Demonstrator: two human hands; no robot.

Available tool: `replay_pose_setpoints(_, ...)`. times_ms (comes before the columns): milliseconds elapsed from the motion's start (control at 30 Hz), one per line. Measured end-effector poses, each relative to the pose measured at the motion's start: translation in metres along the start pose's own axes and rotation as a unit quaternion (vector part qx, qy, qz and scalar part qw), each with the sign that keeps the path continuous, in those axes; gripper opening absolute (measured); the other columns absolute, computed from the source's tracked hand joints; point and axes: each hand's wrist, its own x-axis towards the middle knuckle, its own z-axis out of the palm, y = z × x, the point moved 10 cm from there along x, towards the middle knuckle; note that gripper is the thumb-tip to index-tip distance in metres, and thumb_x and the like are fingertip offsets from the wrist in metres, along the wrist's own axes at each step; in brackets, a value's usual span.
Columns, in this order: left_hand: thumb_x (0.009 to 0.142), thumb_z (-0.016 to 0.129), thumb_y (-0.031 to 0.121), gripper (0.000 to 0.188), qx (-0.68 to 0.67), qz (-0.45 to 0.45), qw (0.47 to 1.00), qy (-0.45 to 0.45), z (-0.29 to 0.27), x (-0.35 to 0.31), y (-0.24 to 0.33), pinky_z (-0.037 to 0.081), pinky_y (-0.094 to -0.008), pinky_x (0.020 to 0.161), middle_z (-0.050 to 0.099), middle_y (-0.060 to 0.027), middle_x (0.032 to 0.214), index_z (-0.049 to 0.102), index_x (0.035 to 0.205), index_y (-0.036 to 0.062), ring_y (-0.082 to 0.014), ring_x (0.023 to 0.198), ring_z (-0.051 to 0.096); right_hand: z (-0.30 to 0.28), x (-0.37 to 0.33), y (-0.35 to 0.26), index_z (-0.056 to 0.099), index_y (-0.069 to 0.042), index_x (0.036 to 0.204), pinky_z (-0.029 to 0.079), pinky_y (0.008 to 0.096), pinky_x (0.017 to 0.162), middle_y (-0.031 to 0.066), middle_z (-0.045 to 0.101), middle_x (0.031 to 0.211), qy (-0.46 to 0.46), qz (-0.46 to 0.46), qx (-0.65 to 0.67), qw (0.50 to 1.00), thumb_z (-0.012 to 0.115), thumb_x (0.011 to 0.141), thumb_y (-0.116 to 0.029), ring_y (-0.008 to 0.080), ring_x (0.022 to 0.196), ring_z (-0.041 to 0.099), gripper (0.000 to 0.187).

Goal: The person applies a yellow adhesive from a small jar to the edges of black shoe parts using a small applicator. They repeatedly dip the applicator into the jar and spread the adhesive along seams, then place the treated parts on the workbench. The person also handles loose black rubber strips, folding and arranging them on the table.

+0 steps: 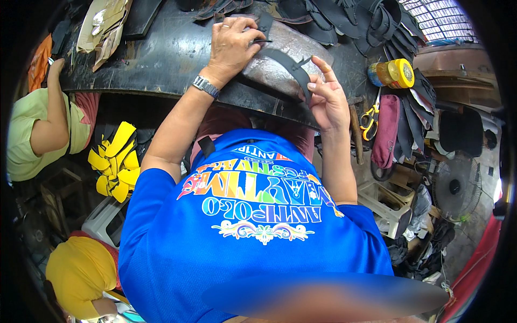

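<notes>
A curved black strap [289, 63] with a small cross tab arches over a worn, silvery-grey block [277, 70] on the dark workbench. At the strap's left end, the curled fingers of my left hand [232, 47] are closed, with a thin dark piece sticking out by the fingertips. Exactly what those fingers grip is partly hidden. Beside the block, my right hand [329, 97] has its thumb on the strap's right part and its forefinger raised near the tab. The strap's lower right end hangs past the block's edge.
Black sandals and straps [371, 21] pile up along the bench's far side. To the right are a yellow-lidded jar [398, 74], yellow-handled scissors [369, 121] and a maroon pouch [386, 132]. Yellow cut pieces [116, 161] lie left. Another person [48, 126] sits at far left; a fan [456, 185] stands right.
</notes>
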Motion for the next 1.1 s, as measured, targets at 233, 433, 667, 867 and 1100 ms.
replay_pose_setpoints(233,0.072,0.061,0.001,0.045,-0.020,-0.059,0.991,-0.121,0.006,0.004,-0.018,0.038,-0.0408,0.099,0.064,0.0000,0.116,0.073,0.111,0.0199,-0.0257,0.119,0.054,0.009,-0.022,-0.042,0.039,-0.006,0.148,0.056,0.0311,0.083,0.0133,0.069,0.103,0.036,-0.130,-0.004,0.991,0.064,0.080,0.016,0.0183,0.093,0.068,0.076)
replay_pose_setpoints(433,0.089,0.067,0.009,0.019,-0.309,-0.138,0.931,-0.136,-0.009,0.006,0.018,0.048,-0.0357,0.090,0.071,-0.0097,0.102,0.075,0.106,0.0059,-0.0233,0.101,0.065,0.013,-0.023,-0.035,0.035,-0.007,0.151,0.052,0.0301,0.092,0.0098,0.069,0.103,0.092,-0.217,-0.088,0.968,0.064,0.082,0.014,0.0149,0.097,0.066,0.077)
replay_pose_setpoints(667,0.094,0.068,0.016,0.026,-0.477,-0.196,0.848,-0.118,0.016,-0.018,0.053,0.051,-0.0309,0.082,0.072,-0.0101,0.098,0.070,0.115,-0.0010,-0.0170,0.091,0.066,0.028,-0.013,-0.007,0.016,-0.011,0.159,0.047,0.0313,0.097,0.0092,0.065,0.109,0.055,-0.189,-0.200,0.960,0.060,0.084,0.011,0.0158,0.104,0.061,0.090)
replay_pose_setpoints(867,0.093,0.067,0.013,0.017,-0.394,-0.093,0.883,-0.236,0.025,-0.019,0.069,0.048,-0.0388,0.071,0.059,-0.0190,0.086,0.060,0.092,-0.0024,-0.0310,0.079,0.062,0.013,-0.008,-0.046,0.009,-0.016,0.161,0.034,0.0387,0.108,0.0134,0.056,0.129,0.070,-0.234,-0.198,0.949,0.075,0.079,-0.006,0.0213,0.123,0.051,0.106)
replay_pose_setpoints(1100,0.091,0.069,0.012,0.026,-0.388,-0.092,0.897,-0.188,0.023,-0.011,0.081,0.050,-0.0376,0.085,0.064,-0.0150,0.097,0.065,0.114,0.0009,-0.0324,0.095,0.063,0.010,0.021,-0.074,0.020,-0.009,0.159,0.051,0.0260,0.079,0.0111,0.066,0.108,0.003,-0.213,-0.180,0.960,0.065,0.079,0.013,0.0119,0.088,0.062,0.094)
